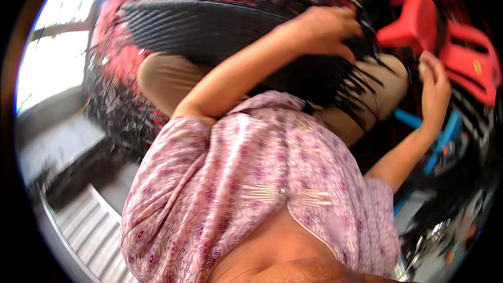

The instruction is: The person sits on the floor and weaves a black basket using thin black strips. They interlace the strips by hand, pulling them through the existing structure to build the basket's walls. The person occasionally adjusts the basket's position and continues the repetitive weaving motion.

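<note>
"What could go wrong in the head view?"

"The loose black strips (361, 106) right of centre could tangle, I'd judge, since they fan over the knee (394, 71) beside the woven black panel (209, 26), upper left of centre."

"And the hands?"

"Left hand (327, 32) upper centre, forearm slanting up rightward, fingers bent; right hand (436, 86) raised at right, fingers narrow, near the red plastic piece (422, 21). Gripping anything? Can't tell (blurry)."

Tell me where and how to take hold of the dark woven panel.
Probably best by the left end of the dark woven panel, coming from the person's left. That edge lies away from the left hand, while loose black strands lie to the right. The woven face looks broad and flat, so pinch across the edge.
</note>
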Available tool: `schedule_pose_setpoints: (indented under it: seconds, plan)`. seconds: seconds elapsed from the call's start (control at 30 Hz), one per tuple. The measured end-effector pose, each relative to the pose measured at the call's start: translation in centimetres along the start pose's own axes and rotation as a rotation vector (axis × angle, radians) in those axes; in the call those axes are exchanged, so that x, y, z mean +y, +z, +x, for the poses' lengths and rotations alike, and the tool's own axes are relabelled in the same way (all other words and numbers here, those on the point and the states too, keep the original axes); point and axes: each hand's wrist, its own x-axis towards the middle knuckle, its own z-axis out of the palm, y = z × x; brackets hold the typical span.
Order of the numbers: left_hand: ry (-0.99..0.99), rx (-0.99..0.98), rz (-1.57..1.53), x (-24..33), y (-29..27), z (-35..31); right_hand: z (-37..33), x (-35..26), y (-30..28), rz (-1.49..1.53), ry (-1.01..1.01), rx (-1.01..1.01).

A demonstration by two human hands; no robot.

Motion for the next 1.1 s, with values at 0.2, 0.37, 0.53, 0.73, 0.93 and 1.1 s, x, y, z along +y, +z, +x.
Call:
schedule_pose_setpoints:
  seconds: [0.2, 0.37, 0.53, 0.73, 0.93, 1.1]
  plan:
    - [0.038, 0.188, -0.019, -2.5, -3.7, -4.1, -0.7, -0.6, 8.4, 0.212, -0.055, -0.377]
    - [-0.231, 0.170, 0.715, -10.6, -14.3, -13.6, -0.9, -1.5, 8.9, 0.340, 0.034, -0.399]
    - [-1.112, 0.677, 0.553, -23.1, -28.7, -28.1, -1.3, -3.5, 9.0, 0.384, 0.069, -0.361]
    - [-1.616, 0.291, 0.475, -29.4, -33.3, -34.1, -1.6, -3.0, 8.9, 0.312, 0.144, -0.314]
    - [-1.342, 0.658, 0.084, -33.4, -32.2, -37.1, -1.9, -3.6, 8.5, 0.278, 0.253, -0.304]
    - [-1.442, 0.930, 0.005, -33.1, -32.9, -36.4, -2.7, -3.5, 8.4, 0.237, 0.303, -0.266]
